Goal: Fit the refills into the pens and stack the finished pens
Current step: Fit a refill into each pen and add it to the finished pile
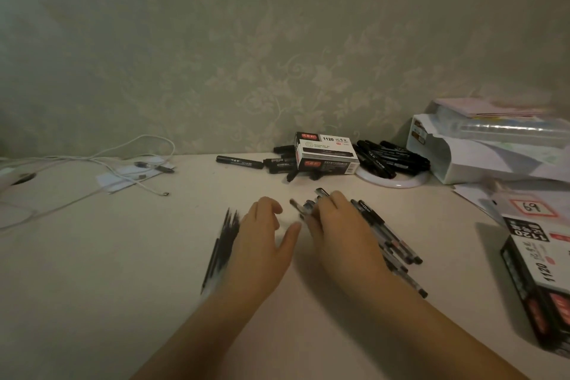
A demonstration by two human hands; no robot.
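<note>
Our right hand rests on the pens, fingers curled over one; whether it grips we cannot tell. Our left hand hovers open near the refills, ready to take one.

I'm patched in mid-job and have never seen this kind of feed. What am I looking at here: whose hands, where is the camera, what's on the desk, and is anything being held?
There is no machine here. A person works with bare hands, and the single picture comes from a wide-angle camera on their head, looking forward and down.

The left hand hovers with relaxed fingers and holds nothing. Beside it lies a bundle of thin dark refills. The right hand rests on a pile of clear pens; its fingertips touch pens at the far end, but motion blur hides whether it grips one.

Further back on the pale desk are a box marked 1120, loose black markers, and more markers on a white plate. A white cable lies at the left, a second 1120 box at the right.
</note>
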